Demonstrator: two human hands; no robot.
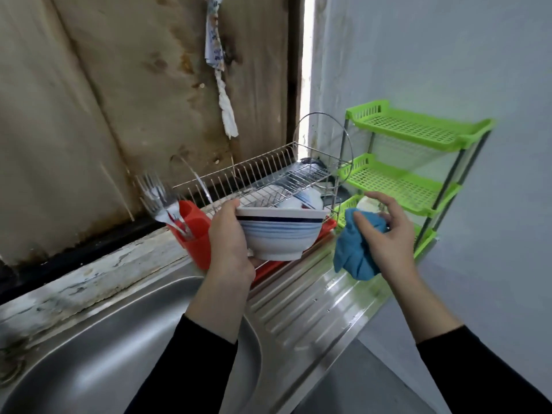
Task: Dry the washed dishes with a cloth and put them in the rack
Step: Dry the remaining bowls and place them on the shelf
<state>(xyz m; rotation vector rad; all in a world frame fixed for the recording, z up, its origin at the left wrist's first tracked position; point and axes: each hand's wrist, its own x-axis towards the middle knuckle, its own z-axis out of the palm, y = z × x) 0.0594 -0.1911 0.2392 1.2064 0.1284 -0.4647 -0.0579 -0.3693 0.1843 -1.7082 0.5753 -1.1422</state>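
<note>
Head view: left hand (230, 243) grips bowl (279, 234); right hand (385, 231) clutches cloth (357, 252) beside.

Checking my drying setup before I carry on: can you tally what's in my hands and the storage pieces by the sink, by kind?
Bowl, in the left hand: 1
Blue cloth, in the right hand: 1
Wire dish rack: 1
Green shelf unit: 1
Red cutlery holder: 1
Total: 5
</note>
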